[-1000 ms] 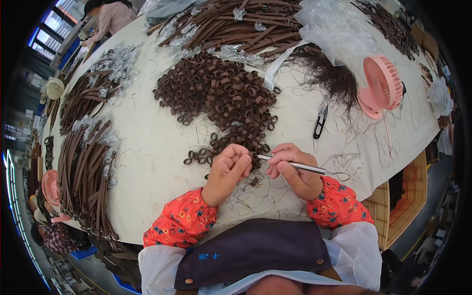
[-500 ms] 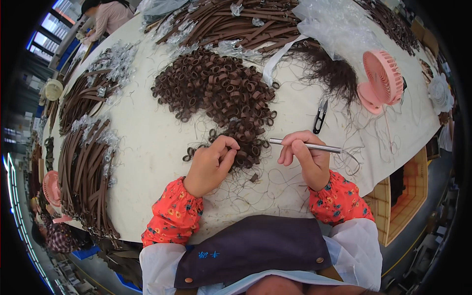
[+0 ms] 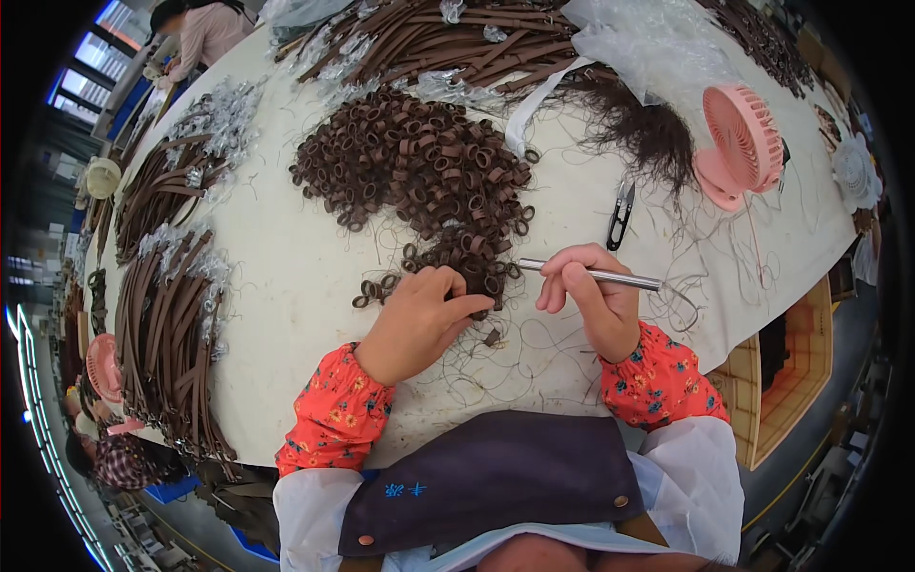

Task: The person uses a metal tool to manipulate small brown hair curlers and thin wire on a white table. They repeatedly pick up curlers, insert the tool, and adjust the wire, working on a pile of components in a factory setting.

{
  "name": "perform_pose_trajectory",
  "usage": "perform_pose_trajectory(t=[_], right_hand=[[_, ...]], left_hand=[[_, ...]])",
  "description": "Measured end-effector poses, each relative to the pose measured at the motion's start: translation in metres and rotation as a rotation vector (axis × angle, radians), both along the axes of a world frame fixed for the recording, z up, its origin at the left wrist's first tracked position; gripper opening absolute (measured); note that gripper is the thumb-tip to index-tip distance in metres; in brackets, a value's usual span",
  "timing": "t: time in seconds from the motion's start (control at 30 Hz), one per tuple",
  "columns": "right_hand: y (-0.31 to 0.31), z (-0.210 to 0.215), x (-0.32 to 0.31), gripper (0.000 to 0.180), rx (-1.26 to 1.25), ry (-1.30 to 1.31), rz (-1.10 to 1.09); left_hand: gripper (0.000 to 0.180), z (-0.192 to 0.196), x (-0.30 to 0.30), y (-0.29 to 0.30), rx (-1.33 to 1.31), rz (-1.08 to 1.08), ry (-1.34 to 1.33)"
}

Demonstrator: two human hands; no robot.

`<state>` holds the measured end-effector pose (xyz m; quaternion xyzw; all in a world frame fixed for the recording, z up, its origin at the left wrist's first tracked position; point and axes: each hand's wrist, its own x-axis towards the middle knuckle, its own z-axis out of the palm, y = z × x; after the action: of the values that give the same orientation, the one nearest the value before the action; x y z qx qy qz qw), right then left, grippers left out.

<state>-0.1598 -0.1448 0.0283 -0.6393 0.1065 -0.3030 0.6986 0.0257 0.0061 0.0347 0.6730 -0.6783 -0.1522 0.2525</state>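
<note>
A heap of small brown strap loops (image 3: 410,157) spreads over the table, with a narrower tail running toward me. At that tail's near end is my left hand (image 3: 416,322), thumb stretched out and apart from the bent index finger among the loops. Its other fingertips are hidden. My right hand (image 3: 600,310) grips a slim silver metal rod (image 3: 624,278) like a pen. The rod points left, its tip close to the loops at the heap's right edge. A small brown scrap (image 3: 492,337) lies just below the heap among loose threads (image 3: 534,353).
Black thread snips (image 3: 621,217) and a pink fan (image 3: 739,143) stand to the right. Brown straps (image 3: 457,43) with clear plastic wrap lie at the back, more straps (image 3: 172,334) at the left. Dark thread tangles (image 3: 648,133) lie far right; a wooden box (image 3: 791,372) sits beside the table.
My left hand has shifted slightly right, and its thumb has moved away from the index finger toward the loops. The rod in my right hand has barely moved.
</note>
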Motion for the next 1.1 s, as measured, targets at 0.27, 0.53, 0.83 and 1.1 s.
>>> perform_pose_trajectory(t=[0.27, 0.53, 0.83, 1.1], right_hand=[[-0.001, -0.001, -0.005, 0.018, -0.057, 0.023, 0.017], [0.005, 0.005, 0.006, 0.032, -0.484, -0.096, 0.15], [0.015, 0.002, 0.007, 0.023, -0.421, 0.223, 0.045], [0.019, -0.001, 0.008, 0.025, -0.346, 0.226, -0.05]], left_hand=[[0.024, -0.006, -0.009, -0.008, -0.214, 0.065, -0.015], [0.015, -0.009, -0.03, 0.003, -0.077, 0.064, 0.994], [0.021, -0.022, -0.024, -0.012, -0.368, 0.011, 0.467], [0.014, -0.007, -0.021, -0.005, -0.24, 0.162, 0.766]])
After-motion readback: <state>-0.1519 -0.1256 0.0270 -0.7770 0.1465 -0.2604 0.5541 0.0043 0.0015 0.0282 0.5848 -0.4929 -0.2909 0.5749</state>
